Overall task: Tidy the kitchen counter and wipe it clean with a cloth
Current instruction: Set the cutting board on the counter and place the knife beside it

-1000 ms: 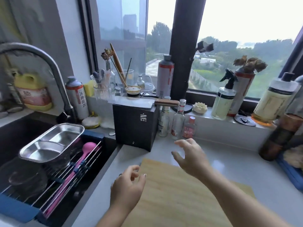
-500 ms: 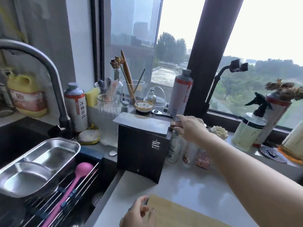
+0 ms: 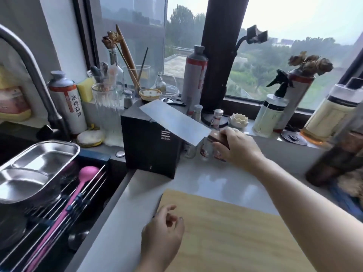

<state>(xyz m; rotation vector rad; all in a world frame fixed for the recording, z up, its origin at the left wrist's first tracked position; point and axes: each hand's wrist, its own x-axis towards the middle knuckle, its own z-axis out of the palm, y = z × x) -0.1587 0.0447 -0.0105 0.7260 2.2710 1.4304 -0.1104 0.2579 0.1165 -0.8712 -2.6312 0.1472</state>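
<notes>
Hands: the right hand [image 3: 233,148] is gripping the dark wooden handle of a broad rectangular steel cleaver [image 3: 172,122], fingers wrapped round it. The left hand [image 3: 163,234] is hovering with its fingers loosely curled and holding nothing, at the near left corner of a pale wooden cutting board [image 3: 225,232]. Whether it is touching the board I cannot tell.
Cleaver position: the blade is sitting tilted, its far end over the top of a black box-shaped knife block [image 3: 151,148]. The handle end is hanging lower, out to the right.
Bench: the glossy pale grey bench [image 3: 206,179] is carrying the block at the back and the board at the front, with a bare strip between them catching the window light. No cloth is showing.
Likely step: the cleaver is probably being stowed in the block, so wiping is not yet starting.
Risk, bottles: small glass bottles with red labels [image 3: 204,150] are standing just behind the right hand, and a careless swing of the handle could be knocking them over.
Risk, blade: if the heavy blade is missing its slot, it could be sliding off the block towards the sink, where a stainless steel divided tray [image 3: 37,169] is resting on a rack.
Cleaver surface: the blade is looking flat, matte grey and clean.
</notes>
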